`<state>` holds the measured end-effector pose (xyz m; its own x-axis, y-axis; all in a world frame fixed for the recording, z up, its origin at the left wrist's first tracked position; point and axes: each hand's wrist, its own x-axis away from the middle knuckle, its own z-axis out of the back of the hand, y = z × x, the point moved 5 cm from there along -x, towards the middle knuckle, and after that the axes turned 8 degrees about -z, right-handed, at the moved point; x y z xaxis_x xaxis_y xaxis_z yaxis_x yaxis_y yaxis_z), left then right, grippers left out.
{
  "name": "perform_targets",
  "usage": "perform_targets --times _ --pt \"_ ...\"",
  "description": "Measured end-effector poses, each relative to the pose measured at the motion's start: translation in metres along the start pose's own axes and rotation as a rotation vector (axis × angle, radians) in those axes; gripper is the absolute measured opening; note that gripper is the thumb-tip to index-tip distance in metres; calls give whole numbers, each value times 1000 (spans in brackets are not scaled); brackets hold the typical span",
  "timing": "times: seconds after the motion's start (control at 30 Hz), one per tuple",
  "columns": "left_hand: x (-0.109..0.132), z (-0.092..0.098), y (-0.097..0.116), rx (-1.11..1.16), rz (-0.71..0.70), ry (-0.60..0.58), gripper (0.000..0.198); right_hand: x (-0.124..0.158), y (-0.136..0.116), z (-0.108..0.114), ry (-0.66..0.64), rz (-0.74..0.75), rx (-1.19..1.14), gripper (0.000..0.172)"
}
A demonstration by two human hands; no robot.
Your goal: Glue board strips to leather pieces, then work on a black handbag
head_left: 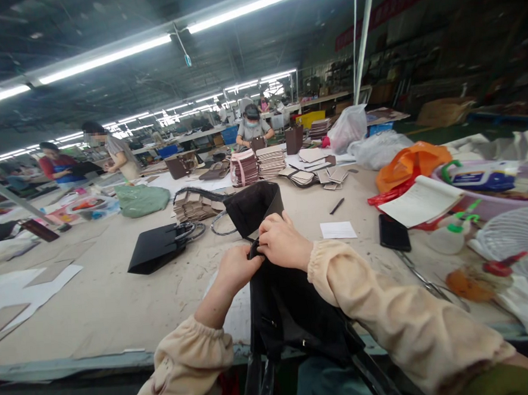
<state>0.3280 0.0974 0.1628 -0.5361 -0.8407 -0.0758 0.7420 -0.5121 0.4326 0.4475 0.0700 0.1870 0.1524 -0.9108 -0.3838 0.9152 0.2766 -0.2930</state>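
Observation:
A black handbag (293,306) hangs over the table's front edge toward my lap, with its long straps dangling below. My left hand (239,266) pinches the bag's edge near its upper end. Close beside it, my right hand (282,239) presses its fingers on the same edge, thumb by the left thumb. Just beyond my hands stands an open black bag piece (256,210), partly covered by my right hand; I cannot tell whether it joins the handbag. A finished-looking black bag (153,250) with wrapped handles lies to the left.
Stacked brown pieces (197,206) and a green plastic bag (142,200) stand farther back. To the right are a white card (338,230), a black pen (337,206), a phone (394,233), scissors (423,277), bottles (448,238) and a white fan (524,241). A co-worker (254,126) sits opposite.

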Motion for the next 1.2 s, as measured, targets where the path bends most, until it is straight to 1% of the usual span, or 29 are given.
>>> perform_targets --times 0.23,0.4,0.6,0.83,1.03,1.2 --pt "-2 0 4 -9 -14 -6 23 -1 -1 -3 49 -47 57 17" --pt "-2 0 6 -10 -15 -7 23 -1 -2 -3 49 -52 72 17" --pt "-2 -2 3 -13 -42 -10 30 -2 -2 -5 30 -69 102 19" --pt "-3 0 5 -26 -121 -64 25 -2 -3 -4 28 -72 120 20" --pt "-6 4 10 -51 -120 -78 27 -1 0 1 54 -76 129 23" --pt "-10 9 12 -103 -118 -44 37 2 4 6 35 -78 120 18"
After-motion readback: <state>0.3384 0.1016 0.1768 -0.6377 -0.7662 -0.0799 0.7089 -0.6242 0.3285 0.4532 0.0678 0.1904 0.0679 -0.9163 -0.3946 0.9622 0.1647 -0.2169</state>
